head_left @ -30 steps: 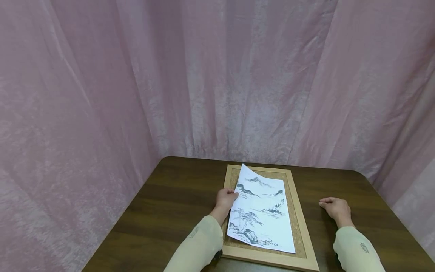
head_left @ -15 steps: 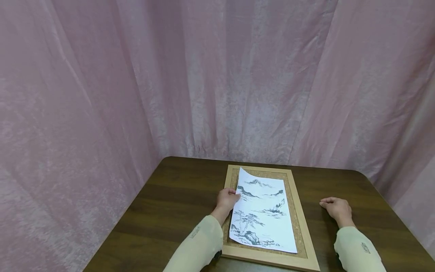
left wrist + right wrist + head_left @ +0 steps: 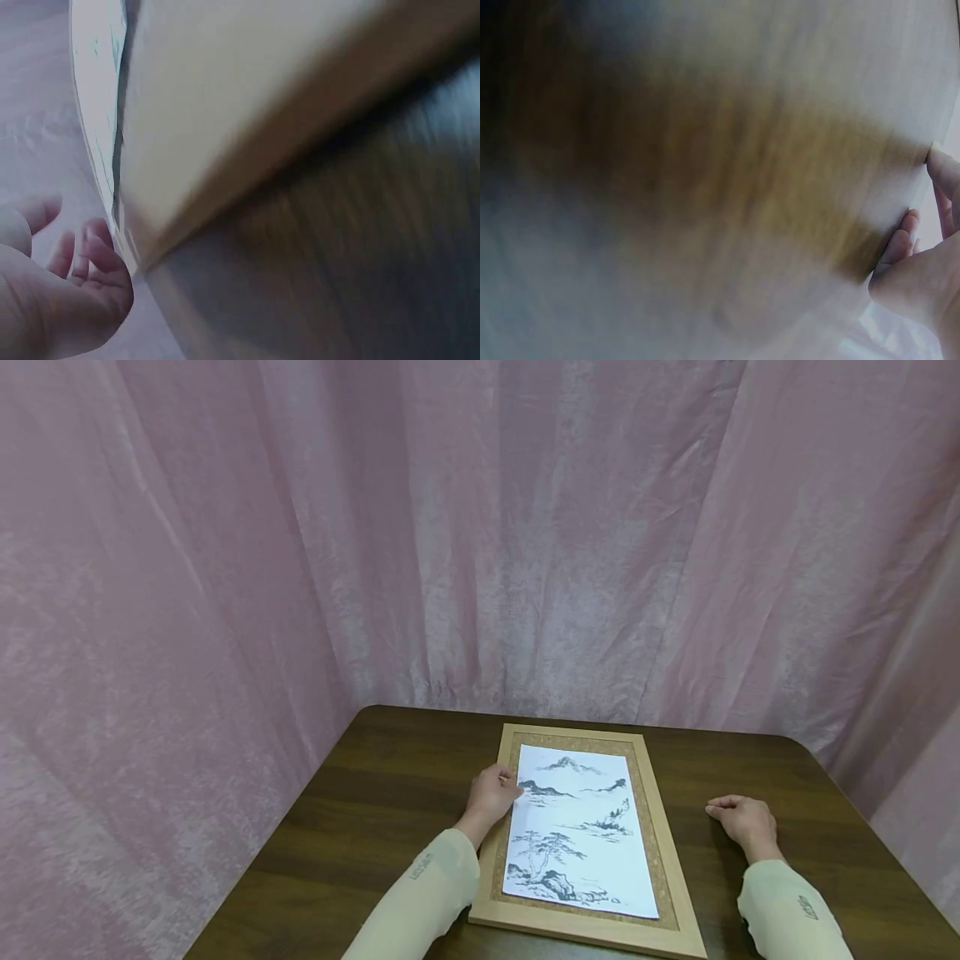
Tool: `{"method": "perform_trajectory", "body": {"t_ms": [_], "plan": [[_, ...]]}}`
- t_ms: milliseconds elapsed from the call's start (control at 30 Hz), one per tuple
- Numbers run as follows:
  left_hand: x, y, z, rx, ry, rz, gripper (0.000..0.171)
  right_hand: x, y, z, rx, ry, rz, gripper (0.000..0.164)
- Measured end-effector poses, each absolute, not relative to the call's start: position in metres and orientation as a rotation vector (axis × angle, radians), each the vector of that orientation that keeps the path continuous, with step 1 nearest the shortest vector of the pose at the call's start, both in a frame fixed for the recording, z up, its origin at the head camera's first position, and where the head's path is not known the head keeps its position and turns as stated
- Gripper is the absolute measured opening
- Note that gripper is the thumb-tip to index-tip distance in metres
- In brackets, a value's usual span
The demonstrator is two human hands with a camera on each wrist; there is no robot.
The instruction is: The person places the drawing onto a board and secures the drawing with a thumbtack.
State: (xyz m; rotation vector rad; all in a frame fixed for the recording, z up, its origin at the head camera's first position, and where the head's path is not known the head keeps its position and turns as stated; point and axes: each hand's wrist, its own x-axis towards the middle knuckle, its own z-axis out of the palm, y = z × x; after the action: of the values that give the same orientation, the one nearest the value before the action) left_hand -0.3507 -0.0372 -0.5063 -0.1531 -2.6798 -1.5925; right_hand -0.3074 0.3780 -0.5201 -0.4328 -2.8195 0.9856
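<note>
A white sheet with an ink landscape (image 3: 573,827) lies flat on a wood-framed cork board (image 3: 670,860), cork showing all round it. My left hand (image 3: 489,797) is over the board's left rim, thumb tip right at the sheet's left edge. In the left wrist view, thumb and fingers of the left hand (image 3: 71,300) are apart, loosely bent, with nothing between them. To the right of the board, my right hand (image 3: 744,827) rests on the table, holding nothing. The right wrist view shows its fingertips (image 3: 909,219) against the wood.
The dark brown wooden table (image 3: 360,827) extends on both sides of the board and has rounded far corners. Behind and beside it hang pink velvet curtains (image 3: 465,543). The board's near end lies close to the bottom of the head view.
The sheet's lifted left side and far-left corner have come down flat onto the board. My left hand has let go of the edge and moved slightly left. My right hand stays put.
</note>
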Motion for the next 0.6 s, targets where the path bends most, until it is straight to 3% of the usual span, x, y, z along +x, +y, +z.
{"method": "perform_trajectory", "body": {"t_ms": [133,367,600], "plan": [[-0.352,-0.047,-0.503,-0.359,-2.847,-1.375,0.031,-0.307,0.378,-0.521,-0.438,-2.817,0.987,0.025],[-0.350,-0.056,-0.500,-0.741,-3.097,-0.773,0.079,-0.307,0.383,-0.517,-0.443,-2.830,1.015,0.028],[-0.343,-0.059,-0.509,-0.818,-3.196,-0.609,0.101,-0.307,0.380,-0.510,-0.393,-2.814,0.987,0.032]]}}
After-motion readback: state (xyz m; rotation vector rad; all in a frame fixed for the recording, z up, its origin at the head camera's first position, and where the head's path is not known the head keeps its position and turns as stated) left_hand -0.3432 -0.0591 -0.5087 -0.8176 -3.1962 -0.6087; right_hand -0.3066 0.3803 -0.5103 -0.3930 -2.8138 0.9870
